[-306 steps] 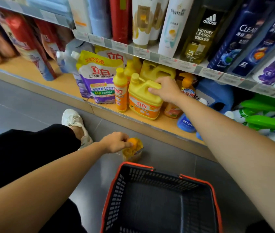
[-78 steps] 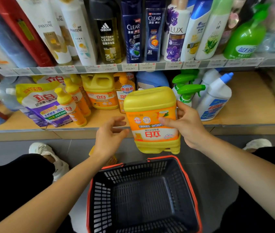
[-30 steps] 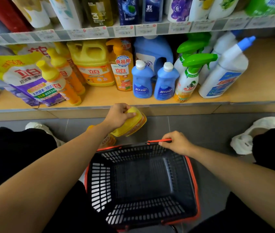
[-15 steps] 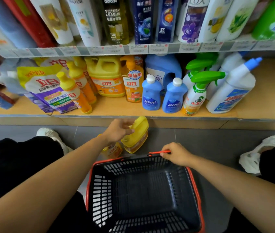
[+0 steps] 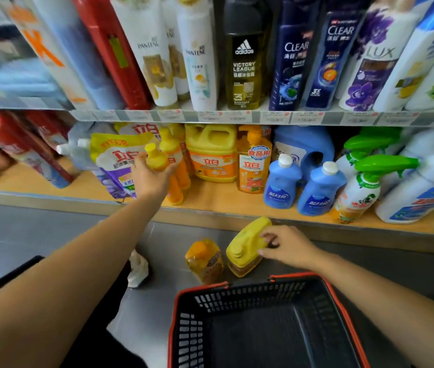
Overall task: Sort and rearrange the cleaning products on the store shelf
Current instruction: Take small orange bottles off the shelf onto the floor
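Note:
My left hand [image 5: 150, 179] reaches to the lower shelf [image 5: 215, 199] and grips a slim yellow dish-soap bottle [image 5: 154, 156] that stands among like bottles. On the grey floor below the shelf a yellow jug [image 5: 246, 247] sits tilted, and my right hand [image 5: 288, 247] holds it at its handle. An orange-capped amber bottle [image 5: 205, 258] stands on the floor just left of the jug. A second yellow jug [image 5: 211, 155] and an orange pump bottle [image 5: 253, 166] stand further back on the shelf.
A black basket with an orange rim [image 5: 299, 275] sits on the floor in front of me, nothing inside it. On the lower shelf are a purple pouch [image 5: 115, 160], two blue bottles [image 5: 280, 181] and green spray bottles [image 5: 359, 187]. Shampoo bottles [image 5: 245, 57] fill the upper shelf.
My left hand let go of the floor jug and rose to the slim bottle on the shelf. My right hand left the basket's handle and took the jug.

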Demonstrator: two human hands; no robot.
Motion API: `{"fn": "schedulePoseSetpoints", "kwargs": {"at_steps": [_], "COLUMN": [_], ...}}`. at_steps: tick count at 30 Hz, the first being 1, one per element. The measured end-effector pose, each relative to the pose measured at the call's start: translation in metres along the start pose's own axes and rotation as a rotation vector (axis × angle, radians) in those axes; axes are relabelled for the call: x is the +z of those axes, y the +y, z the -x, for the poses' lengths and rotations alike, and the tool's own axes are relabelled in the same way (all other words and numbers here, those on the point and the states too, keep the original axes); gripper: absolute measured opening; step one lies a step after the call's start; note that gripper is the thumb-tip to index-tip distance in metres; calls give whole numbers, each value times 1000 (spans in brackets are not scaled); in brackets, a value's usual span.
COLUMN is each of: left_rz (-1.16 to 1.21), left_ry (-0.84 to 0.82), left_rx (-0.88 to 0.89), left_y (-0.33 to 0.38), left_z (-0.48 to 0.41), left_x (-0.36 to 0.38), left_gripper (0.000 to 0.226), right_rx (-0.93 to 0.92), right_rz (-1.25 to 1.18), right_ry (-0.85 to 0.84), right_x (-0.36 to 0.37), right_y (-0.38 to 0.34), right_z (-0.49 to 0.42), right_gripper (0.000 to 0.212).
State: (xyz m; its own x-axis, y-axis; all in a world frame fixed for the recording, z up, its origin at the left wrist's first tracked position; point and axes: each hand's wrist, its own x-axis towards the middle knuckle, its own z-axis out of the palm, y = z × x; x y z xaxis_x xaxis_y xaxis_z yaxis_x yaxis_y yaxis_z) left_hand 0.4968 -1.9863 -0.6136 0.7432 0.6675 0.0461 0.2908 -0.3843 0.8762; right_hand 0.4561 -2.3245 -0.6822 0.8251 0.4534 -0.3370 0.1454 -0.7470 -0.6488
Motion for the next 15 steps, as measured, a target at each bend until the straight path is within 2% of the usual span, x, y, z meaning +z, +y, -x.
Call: {"fn": "schedulePoseSetpoints", "kwargs": {"at_steps": [3,7,9,12,15], "left_rz": [-4,-16,78,332,469], "left_ry": [-98,-193,-218,-265,-329], "left_rx": [18,59,69,-16,-99], "left_y": [0,-5,-6,1,11], "left_z": [-15,-22,-20,-10,0], "left_x": [-1,-14,-23,-34,-40], "left_gripper": [63,53,48,44,35], "right_rx": [-84,-157,-167,-187,-209], "right_rz": [-117,-184,-201,-218,-204], "right_ry": [60,80,108,133,156], "right_x": [-3,-2,2,10,19], "right_y": [-32,-74,-94,-123,-145], "right_z": [-19,-50,-64,-81,-84], "right_gripper": [50,71,86,107,105]}}
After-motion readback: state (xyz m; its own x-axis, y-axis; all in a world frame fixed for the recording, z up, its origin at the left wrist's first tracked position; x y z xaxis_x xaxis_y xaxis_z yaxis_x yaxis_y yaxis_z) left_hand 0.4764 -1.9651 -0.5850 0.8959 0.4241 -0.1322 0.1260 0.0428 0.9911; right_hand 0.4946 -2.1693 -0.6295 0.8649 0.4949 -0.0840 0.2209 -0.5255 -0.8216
